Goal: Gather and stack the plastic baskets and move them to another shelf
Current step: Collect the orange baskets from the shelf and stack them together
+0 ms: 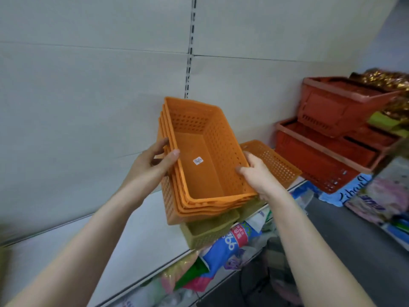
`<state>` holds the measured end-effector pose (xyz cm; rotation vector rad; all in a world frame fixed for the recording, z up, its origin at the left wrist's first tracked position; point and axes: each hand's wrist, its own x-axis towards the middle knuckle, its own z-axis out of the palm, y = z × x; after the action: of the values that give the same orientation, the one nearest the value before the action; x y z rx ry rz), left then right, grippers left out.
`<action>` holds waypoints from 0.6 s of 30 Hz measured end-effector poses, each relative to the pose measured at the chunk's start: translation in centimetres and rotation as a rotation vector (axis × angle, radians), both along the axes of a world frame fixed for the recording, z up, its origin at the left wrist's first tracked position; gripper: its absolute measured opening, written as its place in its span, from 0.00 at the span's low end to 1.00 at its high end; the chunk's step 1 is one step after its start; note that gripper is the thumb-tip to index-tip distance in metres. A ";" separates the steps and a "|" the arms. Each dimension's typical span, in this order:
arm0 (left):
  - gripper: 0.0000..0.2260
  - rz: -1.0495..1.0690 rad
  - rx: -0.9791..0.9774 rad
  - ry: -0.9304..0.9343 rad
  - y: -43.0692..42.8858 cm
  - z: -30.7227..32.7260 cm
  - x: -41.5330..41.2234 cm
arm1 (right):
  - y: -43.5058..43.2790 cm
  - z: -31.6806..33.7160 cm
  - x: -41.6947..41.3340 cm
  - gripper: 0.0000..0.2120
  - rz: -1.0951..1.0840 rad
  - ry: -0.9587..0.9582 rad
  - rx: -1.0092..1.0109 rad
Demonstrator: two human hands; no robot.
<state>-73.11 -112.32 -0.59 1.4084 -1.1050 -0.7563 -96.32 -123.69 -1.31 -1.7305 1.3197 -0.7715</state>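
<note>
A nested stack of several orange perforated plastic baskets (199, 156) is held tilted above the white shelf (110, 251), with a small white sticker on the top basket's floor. My left hand (152, 165) grips the stack's left rims, thumb over the edge. My right hand (256, 176) grips its right wall near the front corner. One more orange basket (274, 162) lies on the shelf just right of the stack. Beneath the stack sit olive-green baskets (208, 231) at the shelf's front edge.
Red-brown larger baskets (327, 138) are stacked at the right end of the shelf, with gold packets behind them. Packaged goods fill the lower shelf (232, 244) and the right-hand rack. A slotted upright runs up the white back panel (190, 52).
</note>
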 end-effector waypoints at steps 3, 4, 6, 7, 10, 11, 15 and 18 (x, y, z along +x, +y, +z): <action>0.27 -0.050 -0.024 0.015 -4.9 0.1 -5.7 | -3.9 1.2 -6.4 0.14 -0.035 0.076 -0.073; 0.26 -0.075 -0.031 0.038 -6.4 -0.2 -7.5 | -5.2 1.5 -8.4 0.13 -0.047 0.103 -0.100; 0.25 -0.136 -0.036 0.096 -9.5 -0.9 -10.9 | -7.5 2.3 -11.9 0.15 -0.076 0.175 -0.161; 0.25 -0.159 -0.023 0.136 -11.0 -1.5 -12.5 | -8.6 2.6 -13.4 0.16 -0.097 0.225 -0.195; 0.22 -0.211 0.010 0.227 -14.9 -2.7 -16.6 | -12.0 3.3 -17.2 0.20 -0.150 0.339 -0.298; 0.22 -0.235 0.019 0.237 -16.2 -3.0 -17.8 | -13.2 3.4 -18.3 0.21 -0.158 0.353 -0.313; 0.28 -0.314 0.068 0.230 -21.8 -4.0 -20.2 | -18.0 3.1 -20.8 0.21 -0.195 0.381 -0.336; 0.31 -0.316 0.125 0.217 -25.5 -4.6 -20.7 | -21.4 2.4 -21.3 0.21 -0.199 0.401 -0.347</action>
<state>-93.83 -137.86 -5.23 1.2318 -1.1369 -1.1939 -117.63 -145.11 1.12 -2.1310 1.7272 -0.8304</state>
